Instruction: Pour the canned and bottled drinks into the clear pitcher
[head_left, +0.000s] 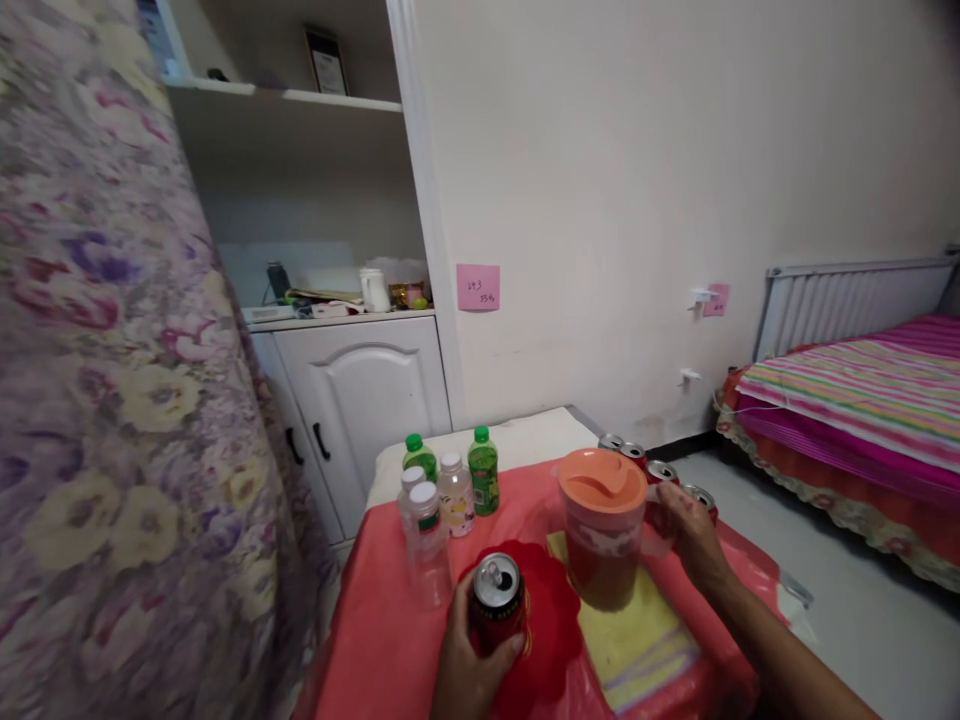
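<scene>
My left hand [476, 655] is wrapped round an opened dark drink can [498, 600], upright over a red scalloped tray [551, 610]. With my right hand [690, 535] I grip the handle of a clear plastic pitcher [606, 560] that has an orange lid [602, 480] and brownish liquid inside. The pitcher is above or on a folded yellow cloth [637, 650]; I cannot tell whether it touches. Several opened cans [662, 472] stand behind my right hand. Clear bottles with white caps [430, 550] and green bottles with green caps [484, 475] stand left of the tray.
A red cover [375, 620] lies over the table, with a white cloth [547, 435] at its back. A floral curtain [135, 400] hangs close on the left, before a white cabinet [375, 400]. A bed [862, 400] stands at right.
</scene>
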